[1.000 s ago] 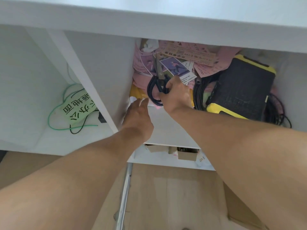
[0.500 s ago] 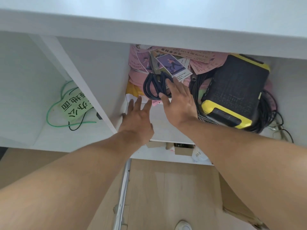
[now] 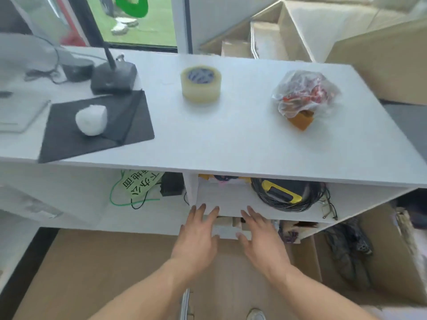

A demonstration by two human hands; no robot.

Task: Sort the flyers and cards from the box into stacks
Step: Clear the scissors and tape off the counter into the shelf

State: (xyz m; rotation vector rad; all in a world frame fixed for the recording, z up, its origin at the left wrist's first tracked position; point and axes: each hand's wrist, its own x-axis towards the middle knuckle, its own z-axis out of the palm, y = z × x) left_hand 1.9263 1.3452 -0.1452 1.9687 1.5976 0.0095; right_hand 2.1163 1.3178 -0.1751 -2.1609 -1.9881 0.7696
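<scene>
A white box point(image 3: 226, 196) sits in the shelf compartment under the white tabletop point(image 3: 231, 139). Only a sliver of its contents shows over its rim: pink flyers point(image 3: 221, 182), something yellow and a dark shape. My left hand point(image 3: 198, 229) and my right hand point(image 3: 258, 234) are side by side at the box's lower front edge, fingers straight and spread, fingertips at the box front. Neither hand holds anything.
A black and yellow case point(image 3: 279, 190) on a cable coil fills the compartment to the right of the box, with glasses point(image 3: 328, 209) beyond. A green sign point(image 3: 141, 183) lies in the left compartment. On top stand a tape roll point(image 3: 200, 84), a plastic bag point(image 3: 302, 93) and a black mat point(image 3: 97, 125).
My right hand let go of the black scissors in the box. Both hands drew back from inside the compartment to the box's front edge, and my view rose above the tabletop.
</scene>
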